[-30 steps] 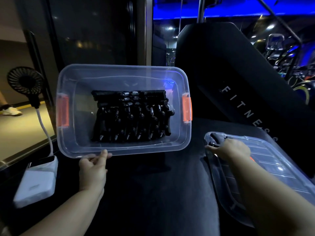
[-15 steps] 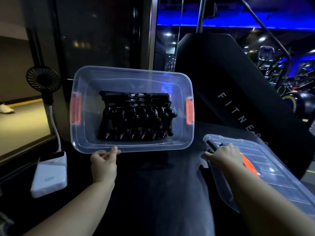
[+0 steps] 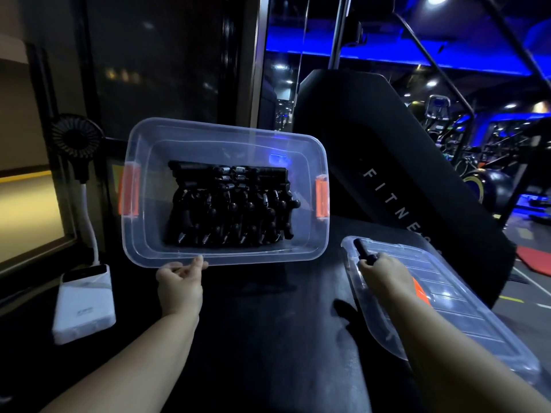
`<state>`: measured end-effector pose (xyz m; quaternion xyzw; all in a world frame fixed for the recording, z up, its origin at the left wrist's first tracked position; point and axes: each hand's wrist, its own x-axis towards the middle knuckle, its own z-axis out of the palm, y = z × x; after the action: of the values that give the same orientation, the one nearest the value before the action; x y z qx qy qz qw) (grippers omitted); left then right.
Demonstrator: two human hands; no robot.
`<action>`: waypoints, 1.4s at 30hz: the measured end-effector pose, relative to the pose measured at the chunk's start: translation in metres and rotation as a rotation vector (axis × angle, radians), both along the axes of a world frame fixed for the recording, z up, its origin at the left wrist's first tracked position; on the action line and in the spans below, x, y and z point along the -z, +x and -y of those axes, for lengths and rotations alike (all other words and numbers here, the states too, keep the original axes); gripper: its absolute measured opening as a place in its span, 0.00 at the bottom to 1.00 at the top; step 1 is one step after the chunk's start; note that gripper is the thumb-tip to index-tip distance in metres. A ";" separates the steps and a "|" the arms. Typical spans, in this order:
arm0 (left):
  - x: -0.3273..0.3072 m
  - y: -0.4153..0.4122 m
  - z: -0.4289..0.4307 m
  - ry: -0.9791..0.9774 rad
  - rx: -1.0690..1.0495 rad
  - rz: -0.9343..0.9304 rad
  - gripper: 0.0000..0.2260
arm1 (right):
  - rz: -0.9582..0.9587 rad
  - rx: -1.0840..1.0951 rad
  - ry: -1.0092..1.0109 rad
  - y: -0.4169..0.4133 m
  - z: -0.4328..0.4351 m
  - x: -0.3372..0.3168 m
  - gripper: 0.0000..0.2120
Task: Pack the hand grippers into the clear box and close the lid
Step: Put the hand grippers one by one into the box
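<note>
Head view only: clear box [image 3: 310, 150] sits tipped toward the camera on the dark bench [image 3: 268, 323], lid off, orange latches on both short ends. Hand grippers [image 3: 229, 204] are stacked in a dense black row inside, toward the middle-back of the box, springs showing. Left hand [image 3: 180, 281] pinches the near rim of the box, fingers closed on the edge, likely propping it up so the contents face the person and the opening stays reachable. Right hand [image 3: 384, 271] rests on the clear lid [image 3: 465, 305], which lies flat to the right, well apart from the box; its fingers are curled around a black handle [image 3: 362, 252], probably one last gripper parked on the lid. Judged step: drop that piece in, then fit the lid. White power bank [image 3: 85, 302] and small fan [image 3: 74, 140] sit left, not involved.
</note>
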<state>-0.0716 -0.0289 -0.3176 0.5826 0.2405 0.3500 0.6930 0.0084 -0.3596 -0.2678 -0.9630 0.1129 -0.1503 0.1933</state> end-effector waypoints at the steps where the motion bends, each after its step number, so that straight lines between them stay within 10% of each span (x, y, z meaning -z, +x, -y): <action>1: 0.000 -0.001 0.000 -0.004 0.001 -0.001 0.15 | 0.014 0.004 0.023 -0.001 0.002 0.000 0.14; 16: -0.003 -0.003 0.000 -0.020 0.013 -0.019 0.15 | 0.541 -0.299 0.547 -0.028 -0.062 -0.077 0.11; 42: -0.007 -0.006 -0.004 -0.037 0.066 0.003 0.14 | -0.082 -0.680 0.208 0.052 -0.209 -0.043 0.22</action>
<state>-0.0778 -0.0253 -0.3108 0.5767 0.2267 0.3234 0.7152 0.0605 -0.1508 -0.2247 -0.9259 -0.1917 -0.0264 0.3244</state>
